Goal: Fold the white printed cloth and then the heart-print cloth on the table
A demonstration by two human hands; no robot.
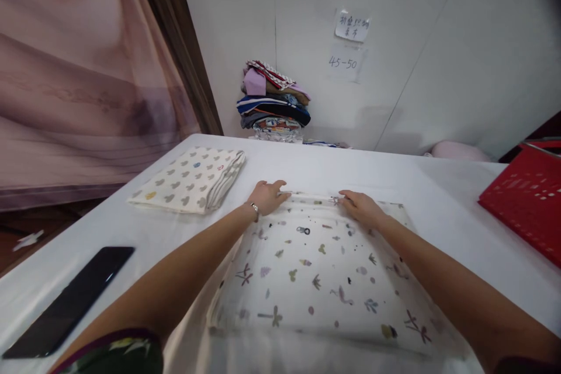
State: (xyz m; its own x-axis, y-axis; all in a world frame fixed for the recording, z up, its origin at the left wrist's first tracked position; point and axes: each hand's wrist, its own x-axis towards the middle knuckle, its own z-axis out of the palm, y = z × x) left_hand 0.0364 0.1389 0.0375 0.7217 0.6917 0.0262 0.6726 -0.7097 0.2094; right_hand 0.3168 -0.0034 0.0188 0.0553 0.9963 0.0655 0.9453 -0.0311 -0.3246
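A white cloth (315, 280) printed with small plants, birds and palm trees lies in layers on the white table in front of me. Its far edge is pinched at the left by my left hand (267, 196), which wears a metal bracelet at the wrist. Farther right along that same edge, my right hand (362, 208) grips the fabric between thumb and fingers. The cloth's near side is blurred and hangs toward me. Left of it rests a folded cream cloth (184, 181) with grey mushroom-like shapes.
A black phone-like slab (72, 301) lies on the table (280, 163) at the left. A red bag-like object (526, 198) stands at the right edge. Behind the table rises a stack of folded fabrics (275, 102) against the wall. A pink curtain (83, 70) hangs at the left.
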